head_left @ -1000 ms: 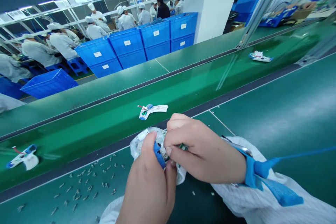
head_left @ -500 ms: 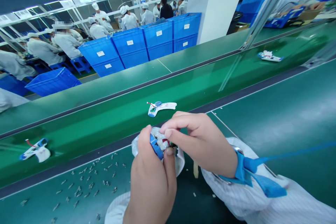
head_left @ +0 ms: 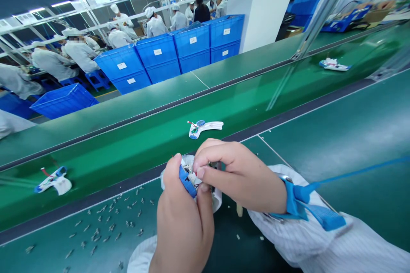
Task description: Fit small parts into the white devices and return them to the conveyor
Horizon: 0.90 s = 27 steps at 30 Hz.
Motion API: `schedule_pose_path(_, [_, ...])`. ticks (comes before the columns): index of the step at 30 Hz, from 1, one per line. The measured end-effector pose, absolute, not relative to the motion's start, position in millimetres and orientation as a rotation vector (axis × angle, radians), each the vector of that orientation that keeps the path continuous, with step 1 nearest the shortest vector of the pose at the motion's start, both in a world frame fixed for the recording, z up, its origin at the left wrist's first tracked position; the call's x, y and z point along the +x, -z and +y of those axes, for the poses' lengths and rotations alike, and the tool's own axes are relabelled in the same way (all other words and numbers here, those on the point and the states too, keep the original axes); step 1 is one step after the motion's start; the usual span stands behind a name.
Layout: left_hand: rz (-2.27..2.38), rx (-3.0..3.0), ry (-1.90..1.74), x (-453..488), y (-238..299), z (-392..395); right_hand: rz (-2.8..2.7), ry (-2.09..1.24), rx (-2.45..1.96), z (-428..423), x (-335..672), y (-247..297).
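Observation:
My left hand (head_left: pixel 182 222) is closed around a white and blue gun-shaped plastic housing (head_left: pixel 188 180), thumb and fingers on either side. White parts and some circuitry show inside it; my hands hide much of the rest. Over its open side my right hand (head_left: pixel 238 175) pinches, thumb against forefinger, at a bit of red wire (head_left: pixel 196 174) whose end is covered by the fingertips. A blue strap (head_left: pixel 293 198) goes round my right wrist. Just beyond my hands, a similar housing (head_left: pixel 205 128) with a red lead lies on the green belt.
Other such housings lie on the conveyor belt (head_left: pixel 134 136), one at left (head_left: pixel 56 181), one at far right (head_left: pixel 335 65). Several small metal parts (head_left: pixel 96 234) are scattered on the bench at left. Blue crates (head_left: pixel 160 53) and seated co-workers (head_left: pixel 75 51) are across the belt.
The housings on the belt have shifted to the right. My right fingertips have moved slightly left and lower into the housing, and less red wire shows.

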<state>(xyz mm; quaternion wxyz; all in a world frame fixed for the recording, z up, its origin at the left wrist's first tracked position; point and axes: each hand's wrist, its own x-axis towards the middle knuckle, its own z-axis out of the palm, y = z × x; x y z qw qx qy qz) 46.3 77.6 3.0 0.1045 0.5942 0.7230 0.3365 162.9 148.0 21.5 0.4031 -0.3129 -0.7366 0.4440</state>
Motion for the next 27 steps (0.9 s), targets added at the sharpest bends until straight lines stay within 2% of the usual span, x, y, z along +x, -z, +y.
schedule_pose_path(8, [2.207,1.889,-0.915,44,-1,77,-1.722,-1.219,-0.846,142,157,-16])
schedule_pose_path(16, [2.374,2.093,-0.754,46,0,76,-1.827,-1.006,-0.800,138,158,-15])
schedule_pose_path(27, [2.499,2.141,-0.723,47,5,75,-1.887,-0.785,-0.883,124,152,-12])
